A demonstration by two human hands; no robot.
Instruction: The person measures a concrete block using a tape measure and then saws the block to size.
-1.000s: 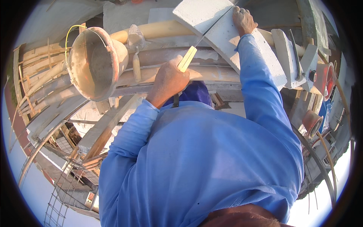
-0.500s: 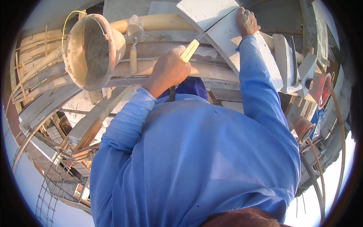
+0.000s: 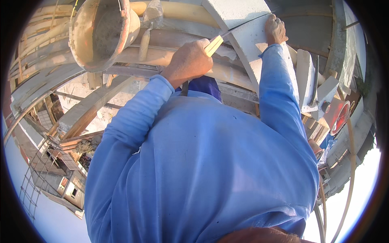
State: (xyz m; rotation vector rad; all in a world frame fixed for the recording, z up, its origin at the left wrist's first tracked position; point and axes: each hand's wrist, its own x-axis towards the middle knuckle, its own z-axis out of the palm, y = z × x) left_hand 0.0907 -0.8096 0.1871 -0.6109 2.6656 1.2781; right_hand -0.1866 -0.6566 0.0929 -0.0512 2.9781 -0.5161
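My left hand (image 3: 189, 60) is closed around the pale yellow handle of a handsaw (image 3: 213, 45). The thin dark saw blade lies along a line across a white, porous building block (image 3: 252, 45), with block surface on both sides; how deep it sits I cannot tell. At the block's far right edge my right hand (image 3: 275, 30) grips with curled fingers, close to the blade's far end. Left of the saw, a trowel (image 3: 144, 46) with a wooden handle and mortar-caked blade lies on the poles, beside a mortar-stained bucket (image 3: 133, 25).
Thick round poles (image 3: 178, 34) run crosswise under the block. On the right stand smaller white block pieces (image 3: 304, 73), a metal bar-like tool (image 3: 315, 83) and a red-rimmed round container (image 3: 339, 115). A wooden beam (image 3: 91, 107) and wire mesh (image 3: 34, 178) lie lower left.
The view has shifted, so the bucket, trowel and block appear displaced. Both hands keep their grips, and the saw remains on the same line across the block.
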